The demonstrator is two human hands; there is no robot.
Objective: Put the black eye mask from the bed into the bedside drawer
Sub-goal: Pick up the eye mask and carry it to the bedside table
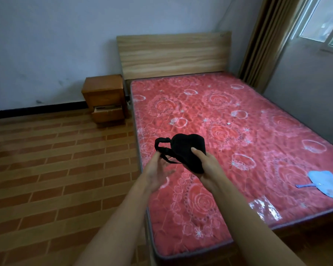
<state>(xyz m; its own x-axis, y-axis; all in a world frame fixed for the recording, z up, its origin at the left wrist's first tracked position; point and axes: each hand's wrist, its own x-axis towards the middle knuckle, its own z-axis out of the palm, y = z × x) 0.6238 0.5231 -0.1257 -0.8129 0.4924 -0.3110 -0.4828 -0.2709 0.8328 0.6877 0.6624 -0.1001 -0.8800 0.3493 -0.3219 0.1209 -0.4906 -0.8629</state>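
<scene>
Bare bedroom, red bed (238, 131) on the right, mask already up off the mattress.

Right hand (206, 164) is pinched around the black eye mask (186, 150), thumb on top, holding it above the bed's near left edge. Left hand (158, 169) sits just beside it, palm up and loose, fingertips touching the dangling strap. Bedside drawer (107, 112) hangs open well off to the upper left, so the left arm's side is nearer to it.

Dim daylight from the window (323, 22) (right), edges warped.
</scene>
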